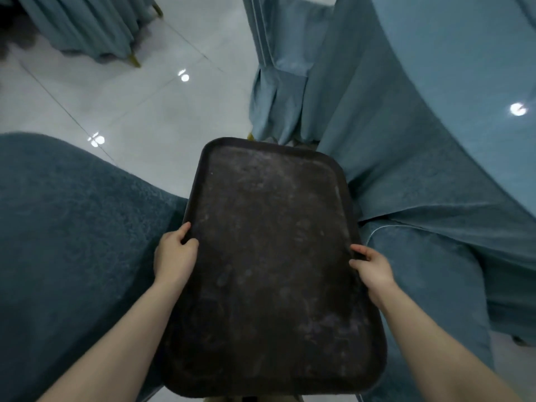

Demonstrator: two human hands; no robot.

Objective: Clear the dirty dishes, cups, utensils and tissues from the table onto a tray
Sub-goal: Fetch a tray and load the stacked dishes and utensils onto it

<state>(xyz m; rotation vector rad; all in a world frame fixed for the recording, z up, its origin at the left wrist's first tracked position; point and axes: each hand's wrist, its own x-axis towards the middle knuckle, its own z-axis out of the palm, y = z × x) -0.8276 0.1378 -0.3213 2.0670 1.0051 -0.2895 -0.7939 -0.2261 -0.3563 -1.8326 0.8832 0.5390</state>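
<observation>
**Operator:** Forearms sit nearest the lens; what am I carrying?

**Manual:** You hold the tray [269, 256], a dark, worn rectangle filling the centre of view, with nothing on it. Blue-draped furniture [435, 140] runs from 12 to 4 o'clock; another covered seat [72, 227] lies at 9 o'clock.

**Operator:** Grip status?

**Manual:** Your left hand [174, 253] curls around the 9 o'clock rim; your right hand [371, 269] clasps the 3 o'clock rim.

**Operator:** Procedure?

**Manual:** No dishes, cups, utensils or tissues are visible. Keep the tray level, thumbs over the rim, and set it down flat beside the table before loading.
</observation>
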